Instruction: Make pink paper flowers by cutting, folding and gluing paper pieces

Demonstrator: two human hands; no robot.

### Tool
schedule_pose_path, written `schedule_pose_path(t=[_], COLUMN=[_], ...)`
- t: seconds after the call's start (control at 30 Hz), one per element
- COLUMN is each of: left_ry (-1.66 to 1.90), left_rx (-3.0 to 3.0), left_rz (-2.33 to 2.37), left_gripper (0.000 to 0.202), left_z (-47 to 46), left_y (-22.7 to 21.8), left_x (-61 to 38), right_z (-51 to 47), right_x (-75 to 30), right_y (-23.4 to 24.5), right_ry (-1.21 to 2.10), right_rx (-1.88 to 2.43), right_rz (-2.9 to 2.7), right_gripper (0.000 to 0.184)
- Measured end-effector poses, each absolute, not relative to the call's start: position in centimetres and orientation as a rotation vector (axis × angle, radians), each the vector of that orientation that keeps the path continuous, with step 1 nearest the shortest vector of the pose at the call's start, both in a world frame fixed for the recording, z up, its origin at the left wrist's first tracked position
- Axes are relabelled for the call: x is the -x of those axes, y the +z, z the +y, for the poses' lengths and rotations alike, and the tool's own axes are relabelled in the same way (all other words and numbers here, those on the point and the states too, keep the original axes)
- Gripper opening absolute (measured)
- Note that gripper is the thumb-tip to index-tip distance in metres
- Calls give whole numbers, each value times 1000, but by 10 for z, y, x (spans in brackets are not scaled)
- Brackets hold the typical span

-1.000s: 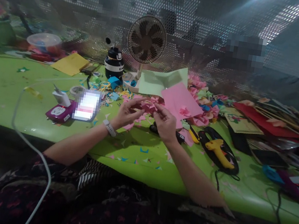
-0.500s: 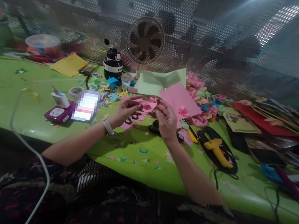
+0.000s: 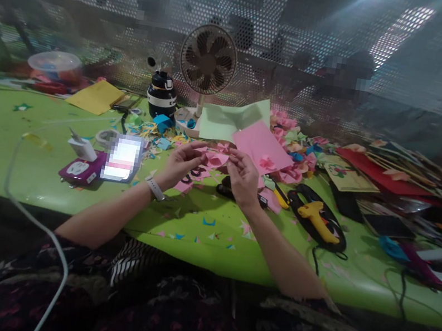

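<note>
My left hand (image 3: 180,163) and my right hand (image 3: 244,178) are raised just above the green table (image 3: 3,151), fingers pinched on either side of a small pink folded paper piece (image 3: 216,158). A white watch sits on my left wrist. Under the hands lie more pink paper scraps and black scissors (image 3: 227,191). A pink paper sheet (image 3: 261,145) leans just behind my right hand.
A small fan (image 3: 206,67) and a black-and-white bottle (image 3: 162,96) stand at the back. A phone (image 3: 122,158) with a purple charger lies left, a yellow glue gun (image 3: 317,219) right. Paper flowers, coloured sheets and sticks crowd the right side.
The pink piece between my fingers has been turned and looks flatter and lighter than before. The view has shifted slightly; my hands stay in the same place.
</note>
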State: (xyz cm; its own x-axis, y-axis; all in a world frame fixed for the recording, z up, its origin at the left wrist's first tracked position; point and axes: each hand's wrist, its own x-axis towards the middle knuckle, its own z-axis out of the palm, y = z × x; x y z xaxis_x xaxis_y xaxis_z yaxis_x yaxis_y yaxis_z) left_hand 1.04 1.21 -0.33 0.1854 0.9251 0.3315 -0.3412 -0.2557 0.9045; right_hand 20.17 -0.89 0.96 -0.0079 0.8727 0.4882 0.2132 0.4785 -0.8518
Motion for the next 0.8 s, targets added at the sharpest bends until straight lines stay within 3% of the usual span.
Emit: schedule_pose_path(t=[0.53,0.8], left_ry=[1333,1334], left_rx=[-1248,-1307], left_rz=[666,621], left_gripper=[46,46], left_z=[10,10], left_y=[-1,-3], left_x=[-11,-12], right_z=[-15,-10], right_x=[-201,-202], right_y=[15,8], right_ry=[383,244], right_rx=[1031,1060], right_rz=[-1680,-1819], right_gripper=[27,32])
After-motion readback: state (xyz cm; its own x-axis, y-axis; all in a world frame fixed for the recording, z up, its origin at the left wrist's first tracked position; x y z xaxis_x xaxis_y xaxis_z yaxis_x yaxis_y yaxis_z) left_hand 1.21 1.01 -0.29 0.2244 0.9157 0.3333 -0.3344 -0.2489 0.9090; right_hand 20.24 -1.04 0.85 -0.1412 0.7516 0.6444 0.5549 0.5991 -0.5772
